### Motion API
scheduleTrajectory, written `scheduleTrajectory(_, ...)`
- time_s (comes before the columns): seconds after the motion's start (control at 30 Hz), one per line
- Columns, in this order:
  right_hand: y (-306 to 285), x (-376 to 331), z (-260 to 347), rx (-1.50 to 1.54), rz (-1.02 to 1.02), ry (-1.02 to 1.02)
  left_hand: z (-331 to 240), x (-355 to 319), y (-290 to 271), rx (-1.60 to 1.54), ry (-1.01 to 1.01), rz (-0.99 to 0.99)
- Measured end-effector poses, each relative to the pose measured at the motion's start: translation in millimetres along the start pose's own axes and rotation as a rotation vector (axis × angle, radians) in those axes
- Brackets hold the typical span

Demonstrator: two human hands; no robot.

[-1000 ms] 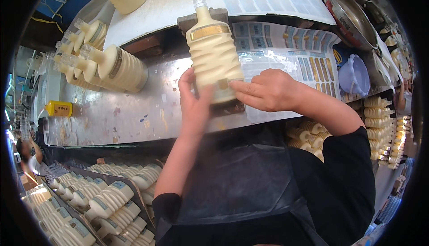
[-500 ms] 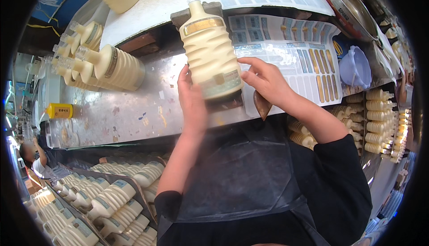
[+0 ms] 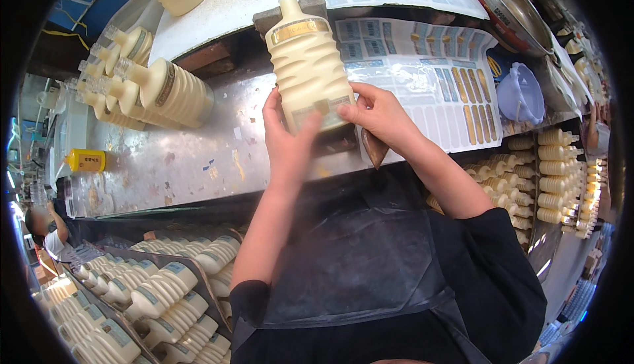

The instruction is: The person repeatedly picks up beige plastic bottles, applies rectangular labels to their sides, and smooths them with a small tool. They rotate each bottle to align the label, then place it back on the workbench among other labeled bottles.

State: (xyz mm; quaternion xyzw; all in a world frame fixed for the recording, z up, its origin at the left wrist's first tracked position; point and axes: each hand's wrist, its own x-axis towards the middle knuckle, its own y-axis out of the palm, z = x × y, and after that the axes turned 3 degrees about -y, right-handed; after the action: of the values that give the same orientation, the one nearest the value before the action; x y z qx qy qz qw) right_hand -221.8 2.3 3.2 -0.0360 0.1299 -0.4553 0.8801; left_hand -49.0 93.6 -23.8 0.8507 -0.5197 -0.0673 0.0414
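A cream bottle (image 3: 310, 67) with a wavy ridged body and clear neck leans on a grey-brown block (image 3: 266, 22), neck pointing away from me. It bears a gold label (image 3: 300, 30) near the shoulder and a pale blue-green label (image 3: 330, 121) near its base. My left hand (image 3: 285, 133) clasps the lower left side, its blurred thumb over the lower label. At the lower right, my right hand (image 3: 386, 116) grips the edge, thumb pressed on the label. Beneath that hand lies a brown pointed piece (image 3: 374, 149), partly covered.
A label sheet (image 3: 422, 116) lies right of the bottle, a lilac bucket (image 3: 522, 96) beyond it. Several cream bottles (image 3: 175, 96) and a yellow bottle (image 3: 86, 160) stand at left. Racked bottles (image 3: 162, 291) fill the lower left; more (image 3: 555, 176) are stacked right. A person (image 3: 56, 235) is far left.
My right hand has closed in on the bottle's lower right, its thumb now on the lower label. My left thumb has swung across that label. The bottle stays on the block.
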Motion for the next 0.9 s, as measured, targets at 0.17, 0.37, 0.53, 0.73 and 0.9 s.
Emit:
scheduleTrajectory(0.17, -0.8, 2.6, -7.5, -0.045, -0.029, -0.039, -1.4, -0.8, 2.3, -0.045, 0.000, 0.011)
scheduleTrajectory(0.37, -0.8, 1.6, -3.6, -0.033, 0.003, -0.020, -2.7, -1.2, 3.2, -0.052, 0.009, 0.025)
scheduleTrajectory(0.53, -7.2, -3.3, 7.0, 0.203, 0.078, 0.111, 11.7, -0.7, -7.6, -0.161, 0.063, 0.042)
scheduleTrajectory(0.73, 4.8, 5.7, -20.2, 0.056, -0.007, -0.108, 22.0, -5.1, -12.4, -0.023, 0.082, 0.014)
scheduleTrajectory(0.9, 4.7, -7.7, 6.8, 0.182, 0.002, 0.026, 19.9, -8.0, -8.7, -0.302, 0.074, 0.007)
